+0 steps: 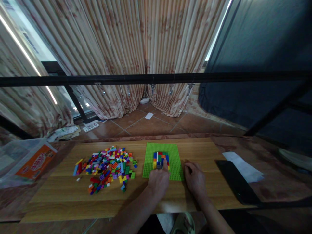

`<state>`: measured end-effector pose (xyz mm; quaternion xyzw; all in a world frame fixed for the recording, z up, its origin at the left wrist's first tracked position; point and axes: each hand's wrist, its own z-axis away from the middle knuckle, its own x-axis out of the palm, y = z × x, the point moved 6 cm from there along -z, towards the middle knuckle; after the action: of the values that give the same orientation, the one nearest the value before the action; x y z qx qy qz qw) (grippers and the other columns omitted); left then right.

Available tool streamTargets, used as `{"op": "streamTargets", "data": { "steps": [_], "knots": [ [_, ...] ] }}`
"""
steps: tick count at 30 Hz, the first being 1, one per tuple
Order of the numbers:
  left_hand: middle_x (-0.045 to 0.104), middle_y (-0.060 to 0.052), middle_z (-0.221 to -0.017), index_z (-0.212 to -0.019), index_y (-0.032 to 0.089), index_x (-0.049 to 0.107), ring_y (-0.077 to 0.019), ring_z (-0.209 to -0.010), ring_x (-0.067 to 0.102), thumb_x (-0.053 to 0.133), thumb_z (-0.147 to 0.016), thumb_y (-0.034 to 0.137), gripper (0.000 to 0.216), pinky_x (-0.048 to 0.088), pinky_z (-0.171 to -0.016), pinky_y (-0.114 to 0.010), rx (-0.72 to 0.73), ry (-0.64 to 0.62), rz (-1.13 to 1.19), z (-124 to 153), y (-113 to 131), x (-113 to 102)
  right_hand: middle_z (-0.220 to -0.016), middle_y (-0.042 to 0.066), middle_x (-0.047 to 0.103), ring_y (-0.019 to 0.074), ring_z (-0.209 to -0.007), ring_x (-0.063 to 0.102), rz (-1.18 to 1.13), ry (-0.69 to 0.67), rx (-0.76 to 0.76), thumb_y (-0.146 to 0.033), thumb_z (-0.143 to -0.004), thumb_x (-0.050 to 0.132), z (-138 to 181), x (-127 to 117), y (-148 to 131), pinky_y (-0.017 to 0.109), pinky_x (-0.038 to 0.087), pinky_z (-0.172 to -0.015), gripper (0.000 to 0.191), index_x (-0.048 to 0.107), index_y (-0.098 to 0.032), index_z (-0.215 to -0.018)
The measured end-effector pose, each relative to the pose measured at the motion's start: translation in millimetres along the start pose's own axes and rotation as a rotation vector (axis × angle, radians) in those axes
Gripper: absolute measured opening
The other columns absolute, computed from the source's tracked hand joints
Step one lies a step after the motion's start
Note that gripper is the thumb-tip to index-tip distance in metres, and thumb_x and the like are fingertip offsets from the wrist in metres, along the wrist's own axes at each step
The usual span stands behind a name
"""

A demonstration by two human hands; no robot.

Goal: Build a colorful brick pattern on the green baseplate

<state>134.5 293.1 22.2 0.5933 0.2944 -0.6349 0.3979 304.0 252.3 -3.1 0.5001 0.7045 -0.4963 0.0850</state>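
Dim overall, with daylight glaring beside the curtains (117, 48) and edges stretched.

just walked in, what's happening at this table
A person's left hand reaches over a green baseplate, its index finger extended onto a compact block of multicoloured bricks there. The right hand is by the baseplate's right edge, fingers curled; whether it holds anything is unclear. A heap of loose bricks lies to the left on the wooden table.
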Motion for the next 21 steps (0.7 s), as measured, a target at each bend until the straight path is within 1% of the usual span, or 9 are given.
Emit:
{"op": "streamTargets", "data": {
  "steps": [3, 6, 9, 11, 14, 17, 19, 21],
  "knots": [
    [0.074, -0.013, -0.075, -0.149, 0.005, 0.028, -0.0254, -0.071, 0.073, 0.048, -0.096, 0.028, 0.061, 0.056, -0.062, -0.032, 0.029, -0.016, -0.021, 0.3, 1.8, -1.1, -0.089, 0.011, 0.067, 0.0221, -0.084, 0.061, -0.004, -0.008, 0.006, -0.027, -0.088, 0.047, 0.4, 1.4, 1.8, 0.038, 0.049, -0.080, 0.023, 0.068, -0.018, -0.083],
    [0.074, -0.015, -0.075, -0.149, 0.000, 0.024, -0.0261, -0.070, 0.073, 0.047, -0.096, 0.022, 0.062, 0.056, -0.060, -0.033, 0.071, -0.033, -0.060, -0.7, 3.5, 1.4, -0.088, 0.010, 0.067, 0.0216, -0.083, 0.060, -0.006, -0.009, 0.011, -0.027, -0.088, 0.047, 0.8, 2.1, 3.2, 0.037, 0.049, -0.079, 0.023, 0.068, -0.018, -0.083],
    [0.073, -0.017, -0.076, -0.148, -0.003, 0.024, -0.0259, -0.071, 0.073, 0.046, -0.095, 0.017, 0.061, 0.055, -0.061, -0.032, 0.107, -0.053, -0.077, -2.8, 5.3, 5.4, -0.088, 0.010, 0.066, 0.0216, -0.082, 0.060, -0.008, -0.001, 0.007, -0.027, -0.088, 0.046, 1.0, 1.4, 2.2, 0.037, 0.049, -0.078, 0.024, 0.068, -0.018, -0.084],
    [0.073, -0.018, -0.076, -0.148, -0.003, 0.025, -0.0254, -0.072, 0.073, 0.046, -0.095, 0.016, 0.060, 0.055, -0.062, -0.031, 0.119, -0.057, -0.070, -3.7, 5.9, 6.5, -0.087, 0.010, 0.066, 0.0218, -0.083, 0.060, 0.001, -0.004, 0.002, -0.026, -0.089, 0.045, 0.7, 1.1, 0.4, 0.037, 0.049, -0.079, 0.024, 0.067, -0.018, -0.084],
    [0.074, -0.018, -0.079, -0.149, -0.002, 0.023, -0.0263, -0.076, 0.074, 0.047, -0.094, 0.020, 0.064, 0.054, -0.064, -0.032, 0.100, -0.051, -0.038, -3.4, 2.5, 4.2, -0.086, 0.010, 0.066, 0.0219, -0.082, 0.059, 0.010, -0.022, 0.001, -0.026, -0.089, 0.044, -0.2, 1.5, -1.7, 0.038, 0.049, -0.079, 0.025, 0.067, -0.017, -0.084],
    [0.075, -0.017, -0.087, -0.151, 0.004, 0.019, -0.0282, -0.083, 0.073, 0.047, -0.094, 0.025, 0.067, 0.055, -0.068, -0.035, 0.085, -0.046, 0.034, 1.1, -5.3, -0.6, -0.086, 0.011, 0.066, 0.0223, -0.082, 0.059, 0.018, -0.023, 0.005, -0.026, -0.089, 0.044, -0.8, 1.7, -1.3, 0.038, 0.049, -0.079, 0.025, 0.067, -0.017, -0.082],
    [0.075, -0.015, -0.091, -0.153, 0.008, 0.013, -0.0280, -0.086, 0.073, 0.045, -0.095, 0.025, 0.068, 0.054, -0.070, -0.035, 0.083, -0.033, 0.086, 7.4, -12.5, -3.3, -0.086, 0.011, 0.066, 0.0226, -0.082, 0.059, 0.023, -0.022, 0.002, -0.026, -0.089, 0.045, -0.9, 2.0, -0.2, 0.038, 0.049, -0.080, 0.025, 0.066, -0.017, -0.081],
    [0.075, -0.013, -0.090, -0.154, 0.010, 0.008, -0.0272, -0.084, 0.072, 0.043, -0.094, 0.022, 0.070, 0.054, -0.071, -0.036, 0.085, -0.031, 0.108, 15.7, -19.3, -3.0, -0.087, 0.012, 0.066, 0.0228, -0.083, 0.059, 0.021, -0.027, -0.001, -0.027, -0.089, 0.045, -0.8, 2.8, 1.1, 0.038, 0.048, -0.080, 0.025, 0.066, -0.017, -0.081]
  ]
}}
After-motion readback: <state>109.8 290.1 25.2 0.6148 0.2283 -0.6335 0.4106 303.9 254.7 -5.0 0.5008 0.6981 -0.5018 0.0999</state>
